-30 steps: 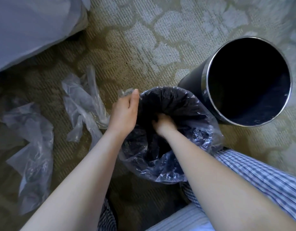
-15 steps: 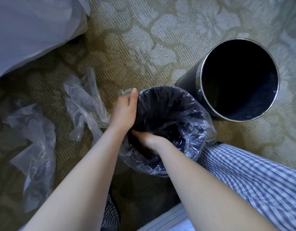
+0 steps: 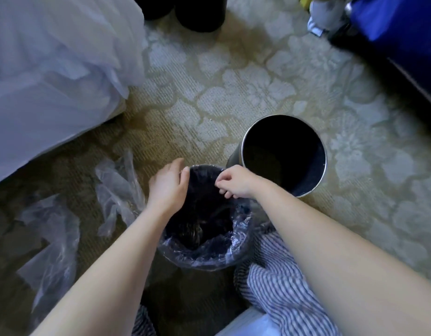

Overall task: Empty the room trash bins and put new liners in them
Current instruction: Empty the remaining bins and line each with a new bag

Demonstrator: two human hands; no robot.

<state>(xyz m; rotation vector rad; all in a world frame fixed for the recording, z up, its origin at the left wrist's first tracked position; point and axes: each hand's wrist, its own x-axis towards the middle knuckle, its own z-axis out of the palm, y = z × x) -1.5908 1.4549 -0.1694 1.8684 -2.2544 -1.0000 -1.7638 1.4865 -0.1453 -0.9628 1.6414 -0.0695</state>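
1. Head view looks straight down on a small dark bin standing on the patterned carpet, just in front of the person's striped garment.
2. A clear liner sits inside this bin, its crinkled edge folded out over the near rim and the right rim.
3. At the far left of the rim, the left hand grips the liner, thumb on the inner side and fingers curled over the outside.
4. At the far rim, the right hand hovers over the bin's mouth with its fingers curled, pinching the liner's thin upper edge, which runs taut between the two hands.
5. A second bin, dark with a metal rim and bare inside, stands upright just beside the first, up and to the right, close to the right hand.
6. Two loose clear plastic bags lie crumpled on the carpet to the left: one just beside the left hand, the other farther left, near the picture's edge.
7. A large heap of pale, sheer material fills the upper left corner; whether it is cloth or plastic I cannot tell.
8. A blue object lies at the upper right, and two dark round shapes stand at the top edge, all well apart from the bins.
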